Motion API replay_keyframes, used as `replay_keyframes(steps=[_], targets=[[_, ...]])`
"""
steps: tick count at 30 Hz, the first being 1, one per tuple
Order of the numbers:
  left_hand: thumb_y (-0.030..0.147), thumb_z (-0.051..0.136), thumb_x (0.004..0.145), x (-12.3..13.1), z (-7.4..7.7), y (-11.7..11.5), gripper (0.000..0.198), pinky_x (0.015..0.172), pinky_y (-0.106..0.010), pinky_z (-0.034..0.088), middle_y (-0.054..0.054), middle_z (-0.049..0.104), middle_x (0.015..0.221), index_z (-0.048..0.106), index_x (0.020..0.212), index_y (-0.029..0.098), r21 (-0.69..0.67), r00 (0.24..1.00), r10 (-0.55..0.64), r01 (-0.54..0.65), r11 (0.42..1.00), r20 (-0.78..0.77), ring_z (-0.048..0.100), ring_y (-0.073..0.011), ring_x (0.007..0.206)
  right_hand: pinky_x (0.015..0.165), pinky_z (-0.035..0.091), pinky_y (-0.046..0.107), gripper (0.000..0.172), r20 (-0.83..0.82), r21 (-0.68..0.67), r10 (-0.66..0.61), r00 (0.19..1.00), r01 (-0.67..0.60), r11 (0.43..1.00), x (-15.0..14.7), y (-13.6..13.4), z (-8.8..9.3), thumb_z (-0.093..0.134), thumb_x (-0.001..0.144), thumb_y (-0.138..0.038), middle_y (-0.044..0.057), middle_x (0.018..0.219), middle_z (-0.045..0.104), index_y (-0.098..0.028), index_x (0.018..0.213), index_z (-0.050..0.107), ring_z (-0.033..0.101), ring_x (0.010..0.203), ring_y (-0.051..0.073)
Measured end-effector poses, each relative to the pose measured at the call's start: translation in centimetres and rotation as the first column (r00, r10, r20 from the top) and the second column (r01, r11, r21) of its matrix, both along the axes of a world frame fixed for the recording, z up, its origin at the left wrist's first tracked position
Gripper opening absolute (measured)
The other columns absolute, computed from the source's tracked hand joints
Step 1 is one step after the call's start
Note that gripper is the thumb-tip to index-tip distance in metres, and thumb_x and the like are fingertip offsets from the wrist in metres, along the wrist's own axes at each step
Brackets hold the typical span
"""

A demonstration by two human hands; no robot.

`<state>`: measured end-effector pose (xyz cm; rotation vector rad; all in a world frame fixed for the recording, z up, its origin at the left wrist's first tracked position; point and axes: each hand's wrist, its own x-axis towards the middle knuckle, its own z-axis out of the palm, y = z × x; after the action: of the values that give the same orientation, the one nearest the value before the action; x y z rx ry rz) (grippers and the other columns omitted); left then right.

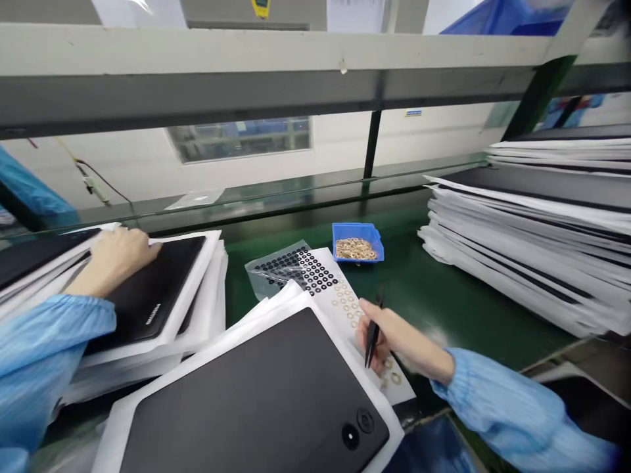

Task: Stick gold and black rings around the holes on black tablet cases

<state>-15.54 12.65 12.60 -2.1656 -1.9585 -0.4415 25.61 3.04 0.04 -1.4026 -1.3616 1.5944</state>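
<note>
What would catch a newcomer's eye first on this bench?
The large dark grey flat panel with two round holes, nearest the camera. Beside it, the right hand pinches a slim black pointed tool over a white sheet of black dots, with a small blue plastic tray of gold rings behind. The left hand rests on a black panel at left.
</note>
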Motion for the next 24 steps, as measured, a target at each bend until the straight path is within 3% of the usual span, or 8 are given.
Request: replay_keyframes(steps=[2,5,8,11,13,16,20,24], targets=[[0.040,0.042,0.085,3.5,-0.2,0.1,0.039,0.098,-0.056,0.025,-0.012,0.060,0.088,0.062,0.081,0.007,0.014,0.995,-0.054,0.055,0.998,-0.084,0.041,-0.0438,0.116,0.037,0.046,0.021,0.064,0.021,-0.026,-0.043,0.999,0.043,0.999,0.7,0.2,-1.4,0.040,0.083,-0.066,0.005,0.039,0.057,-0.014,0.048,0.056,0.056,0.034,0.013],[0.044,0.043,0.084,10.6,-1.6,-0.3,0.042,0.098,-0.046,0.031,-0.015,0.061,0.096,0.065,0.088,0.007,-0.097,0.939,-0.310,0.298,0.950,-0.149,0.051,-0.0341,0.105,0.035,0.046,0.018,0.062,0.024,0.014,-0.122,0.992,0.122,0.992,2.2,1.2,-1.7,0.039,0.087,-0.059,0.005,0.040,0.057,-0.014,0.048,0.056,0.055,0.032,0.011],[0.040,0.043,0.089,17.3,-3.8,-0.8,0.035,0.093,-0.034,0.038,-0.010,0.063,0.098,0.067,0.089,0.014,-0.258,0.805,-0.582,0.542,0.800,-0.113,0.055,-0.0245,0.098,0.030,0.041,0.016,0.062,-0.001,0.059,-0.148,0.989,0.148,0.987,3.5,2.1,-1.0,0.039,0.088,-0.057,0.005,0.038,0.056,-0.013,0.048,0.056,0.052,0.029,0.010],[0.027,0.043,0.091,21.7,-6.2,-0.8,0.028,0.089,-0.032,0.040,-0.008,0.065,0.090,0.067,0.087,0.014,-0.347,0.692,-0.720,0.661,0.665,-0.061,0.058,-0.0207,0.091,0.032,0.045,0.018,0.058,-0.053,0.129,-0.174,0.983,0.179,0.975,3.8,3.2,0.0,0.043,0.088,-0.057,0.006,0.042,0.059,-0.013,0.052,0.056,0.056,0.033,0.012],[0.021,0.043,0.093,23.4,-7.6,-0.5,0.024,0.088,-0.034,0.042,-0.007,0.065,0.090,0.066,0.089,0.013,-0.377,0.629,-0.777,0.712,0.592,-0.032,0.059,-0.0191,0.090,0.046,0.054,0.022,0.049,-0.097,0.204,-0.207,0.973,0.224,0.953,3.4,4.4,0.1,0.051,0.086,-0.054,0.006,0.051,0.064,-0.013,0.059,0.057,0.065,0.045,0.015],[0.018,0.048,0.093,24.5,-9.3,0.0,0.016,0.087,-0.037,0.046,-0.006,0.065,0.100,0.062,0.099,0.013,-0.409,0.557,-0.831,0.760,0.505,0.009,0.060,-0.0177,0.094,0.062,0.059,0.026,0.033,-0.133,0.307,-0.251,0.959,0.281,0.909,2.3,6.7,-0.7,0.063,0.082,-0.044,0.006,0.063,0.068,-0.014,0.069,0.057,0.070,0.060,0.017],[0.017,0.050,0.093,24.6,-10.3,0.3,0.016,0.089,-0.039,0.047,-0.007,0.062,0.112,0.060,0.105,0.014,-0.414,0.540,-0.841,0.775,0.477,0.042,0.060,-0.0189,0.100,0.056,0.060,0.029,0.024,-0.097,0.391,-0.296,0.950,0.310,0.867,1.3,8.9,-2.8,0.068,0.079,-0.036,0.005,0.065,0.068,-0.017,0.072,0.054,0.070,0.058,0.020],[0.017,0.051,0.093,24.5,-10.4,0.4,0.013,0.089,-0.040,0.047,-0.007,0.062,0.108,0.061,0.100,0.013,-0.429,0.542,-0.838,0.772,0.468,0.060,0.060,-0.0189,0.099,0.050,0.058,0.028,0.023,-0.044,0.456,-0.357,0.933,0.337,0.824,1.2,9.1,-3.8,0.066,0.080,-0.034,0.002,0.059,0.066,-0.020,0.073,0.049,0.069,0.052,0.019]])
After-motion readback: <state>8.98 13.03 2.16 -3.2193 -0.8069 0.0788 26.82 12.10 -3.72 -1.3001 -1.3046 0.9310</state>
